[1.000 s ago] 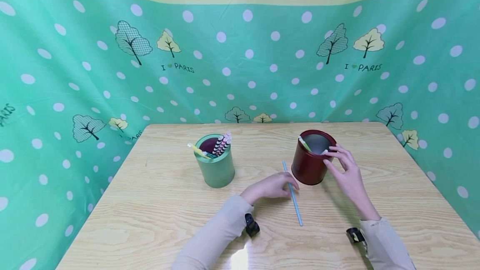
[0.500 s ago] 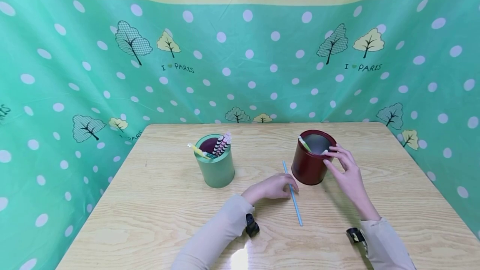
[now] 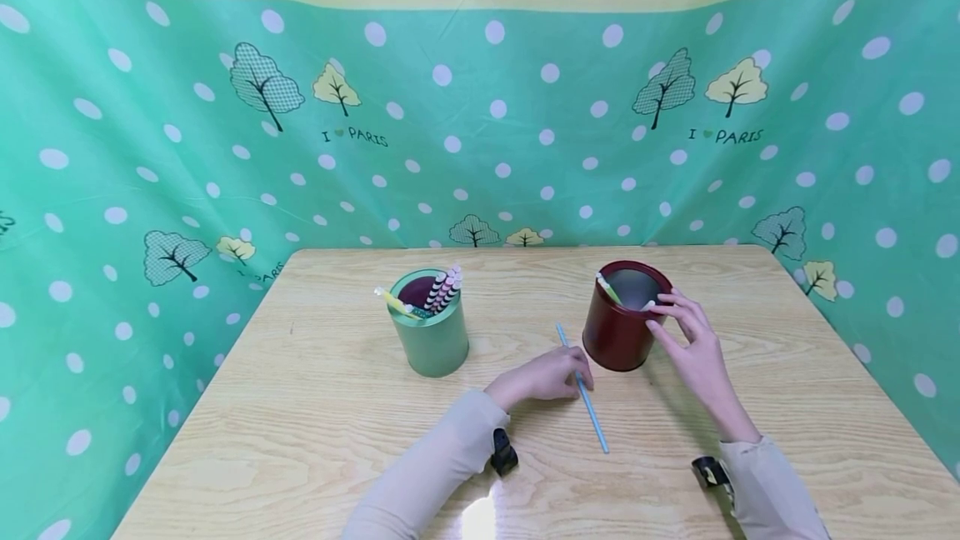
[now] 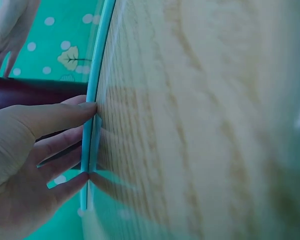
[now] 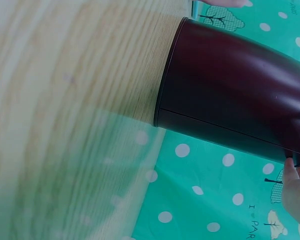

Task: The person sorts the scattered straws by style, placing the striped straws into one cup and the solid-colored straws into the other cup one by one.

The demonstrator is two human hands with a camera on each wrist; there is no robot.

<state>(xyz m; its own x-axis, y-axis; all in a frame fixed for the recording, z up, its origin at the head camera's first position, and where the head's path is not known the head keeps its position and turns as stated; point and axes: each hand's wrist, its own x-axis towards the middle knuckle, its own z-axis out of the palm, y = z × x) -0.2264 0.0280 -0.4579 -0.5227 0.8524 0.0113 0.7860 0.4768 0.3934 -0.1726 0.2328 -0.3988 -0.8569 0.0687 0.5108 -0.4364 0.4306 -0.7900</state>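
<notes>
My left hand (image 3: 546, 375) is low over the wooden table and pinches a slim light-blue stick (image 3: 595, 421). In the left wrist view, its thumb lies on the near side of the stick, with the fingertips close to the tabletop. A dark red round pen holder (image 3: 617, 338) stands upright to the right of the stick. My right hand (image 3: 693, 342) grips the near right of its rim, thumb on the outside. Inside that holder lean a green pencil-like stick (image 3: 611, 287) and another whose white tip (image 3: 649, 305) shows beside my fingers.
A green metallic pen holder (image 3: 435, 346) stands to the left, with several striped sticks (image 3: 444, 290) and a yellow one (image 3: 397, 302) leaning in it. Behind the table (image 3: 337, 407) hangs a green dotted curtain (image 3: 480, 140). Dark straps (image 3: 504, 452) sit at my wrists.
The far end of the blue stick has swung left and its near end slightly right as my left fingers moved a little. My right hand and the red pen holder have stayed put.
</notes>
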